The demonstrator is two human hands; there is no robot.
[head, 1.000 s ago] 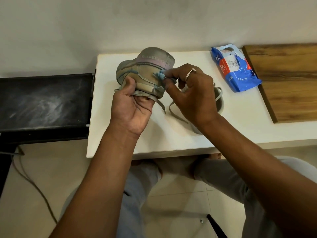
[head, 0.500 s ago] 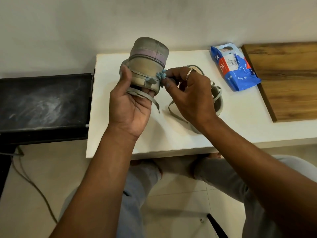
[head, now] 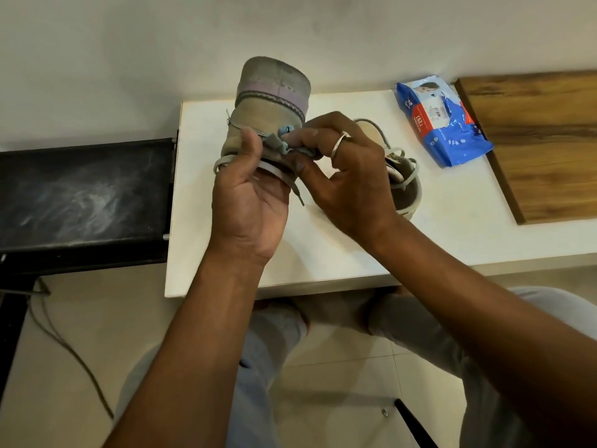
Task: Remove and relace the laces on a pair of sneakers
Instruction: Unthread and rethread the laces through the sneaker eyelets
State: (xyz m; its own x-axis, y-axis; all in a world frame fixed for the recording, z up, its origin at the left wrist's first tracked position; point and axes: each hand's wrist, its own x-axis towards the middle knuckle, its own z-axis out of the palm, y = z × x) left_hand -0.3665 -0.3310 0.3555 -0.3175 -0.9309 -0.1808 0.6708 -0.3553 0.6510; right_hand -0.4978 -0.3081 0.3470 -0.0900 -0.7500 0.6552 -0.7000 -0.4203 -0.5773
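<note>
Two sneakers in view. One sneaker (head: 269, 101) held above white table (head: 323, 253), toe up, gripped from below by left hand (head: 250, 192), thumb pressed on upper, fingers closed around it. Gray lace (head: 281, 174) trapped under left thumb, loose end hanging down. Right hand (head: 345, 169), ring (head: 339, 145) worn, fingertips pinched together on bluish lace bit (head: 284, 137) at eyelet. Second sneaker (head: 403, 182) laid on table behind right hand, laced, partly hidden. Blue packet (head: 442, 124) beside wooden board (head: 542, 143) at table's right.

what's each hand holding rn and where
Left hand grips the sneaker by its laced upper; right hand pinches the lace there.
</note>
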